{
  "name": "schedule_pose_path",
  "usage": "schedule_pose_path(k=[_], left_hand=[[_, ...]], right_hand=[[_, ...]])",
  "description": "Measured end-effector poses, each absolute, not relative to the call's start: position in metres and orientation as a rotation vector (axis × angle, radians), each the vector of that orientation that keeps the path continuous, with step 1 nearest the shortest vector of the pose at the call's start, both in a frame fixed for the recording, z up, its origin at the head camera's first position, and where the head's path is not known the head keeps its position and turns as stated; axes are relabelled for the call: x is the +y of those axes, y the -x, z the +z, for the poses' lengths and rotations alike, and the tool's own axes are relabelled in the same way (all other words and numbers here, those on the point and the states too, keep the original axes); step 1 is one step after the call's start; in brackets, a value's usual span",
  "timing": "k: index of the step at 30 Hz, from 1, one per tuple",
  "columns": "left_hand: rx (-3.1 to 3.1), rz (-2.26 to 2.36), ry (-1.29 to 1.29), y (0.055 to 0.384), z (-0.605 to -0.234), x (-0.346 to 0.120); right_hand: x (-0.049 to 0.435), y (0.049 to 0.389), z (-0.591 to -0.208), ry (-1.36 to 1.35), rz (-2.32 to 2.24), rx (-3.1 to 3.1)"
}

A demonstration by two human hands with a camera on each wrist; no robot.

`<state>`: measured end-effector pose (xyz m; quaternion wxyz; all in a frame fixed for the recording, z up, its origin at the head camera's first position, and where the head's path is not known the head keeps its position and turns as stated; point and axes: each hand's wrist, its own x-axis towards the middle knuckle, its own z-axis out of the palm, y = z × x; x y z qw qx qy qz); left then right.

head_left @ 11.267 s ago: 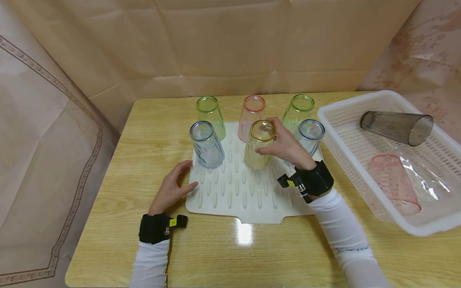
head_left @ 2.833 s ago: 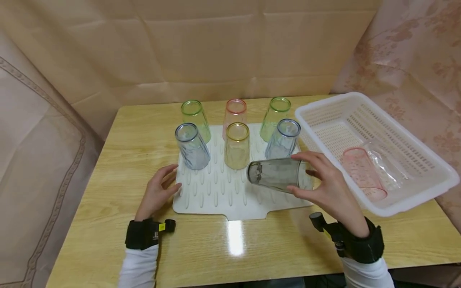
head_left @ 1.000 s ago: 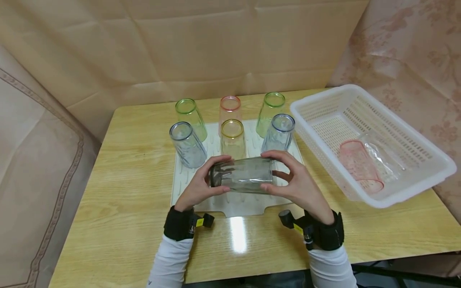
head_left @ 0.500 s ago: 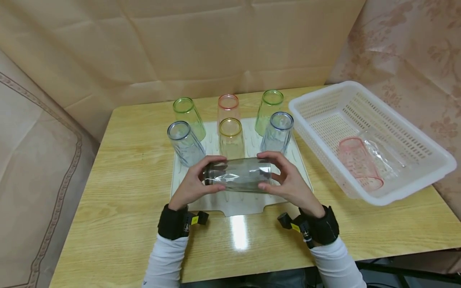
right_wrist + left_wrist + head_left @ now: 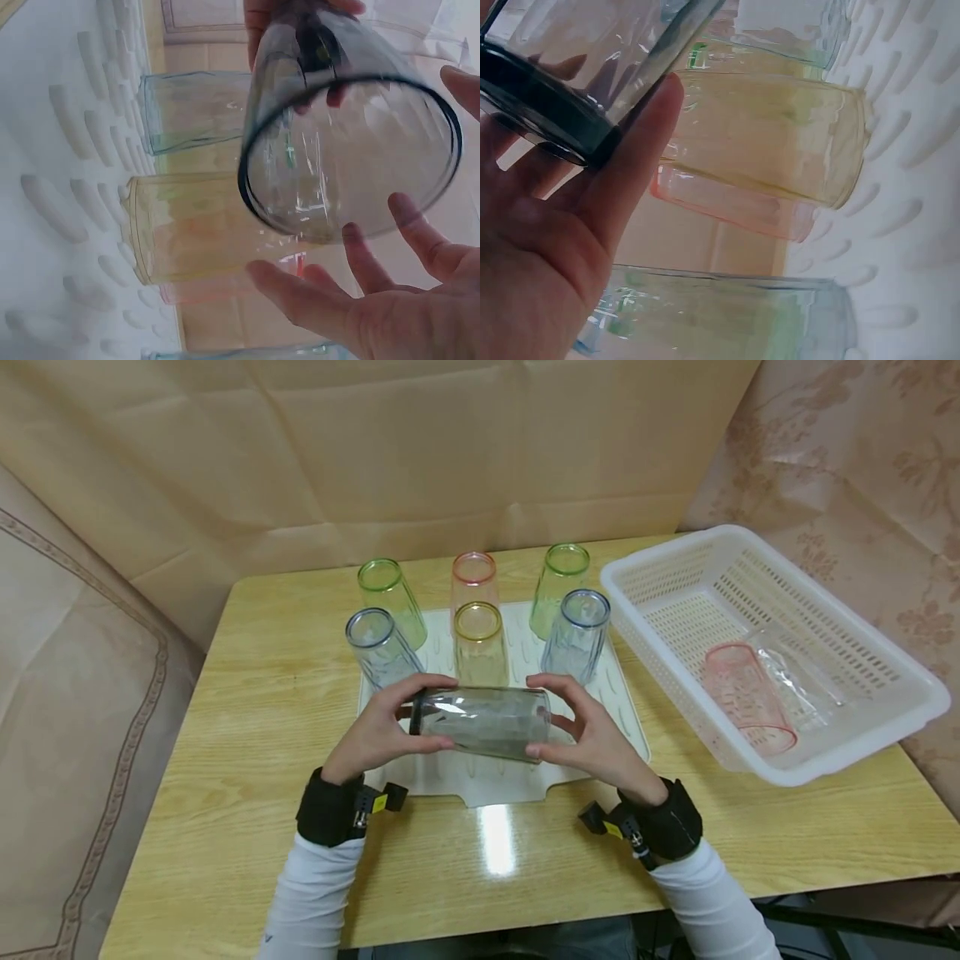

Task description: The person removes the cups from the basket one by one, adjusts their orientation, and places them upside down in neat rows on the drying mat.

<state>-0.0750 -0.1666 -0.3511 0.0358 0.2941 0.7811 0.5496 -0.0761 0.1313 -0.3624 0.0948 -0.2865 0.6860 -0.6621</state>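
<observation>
A smoky grey drinking glass [image 5: 483, 720] lies sideways in the air over the front of the white ridged mat [image 5: 495, 781]. My left hand [image 5: 382, 727] grips its dark base, fingers behind and thumb in front. At the mouth end, my right hand [image 5: 596, 735] holds the glass, its fingertips spread around the rim in the right wrist view. Upside down on the mat stand a yellow glass [image 5: 481, 652], blue glasses to the left [image 5: 384, 647] and right [image 5: 576, 639], a pink glass [image 5: 474, 581] behind, and green glasses at the back left [image 5: 393, 597] and right [image 5: 561, 585].
To the right stands a white plastic basket [image 5: 660, 672] with slotted walls. A pink glass [image 5: 750, 697] and clear plastic wrap [image 5: 798, 681] lie in it. The wooden table [image 5: 247, 727] ends at a cloth backdrop [image 5: 450, 452] behind.
The yellow glass was released on the mat, and my right hand took the grey glass from the basket. My left hand then joined at its base. Lately the glass has shifted slightly left and turned.
</observation>
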Motion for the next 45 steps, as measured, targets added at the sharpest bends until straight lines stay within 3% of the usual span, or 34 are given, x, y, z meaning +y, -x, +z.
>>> schedule_pose_path(k=[23,45], left_hand=[[2.837,0.996,-0.877,0.060,-0.307,-0.231],[2.974,0.416,-0.717,0.055,-0.284,-0.248]], right_hand=[[0.146,0.076,-0.365,0.831,-1.944,2.044],[0.154,0.072,-0.376,0.735,-1.758,2.123]])
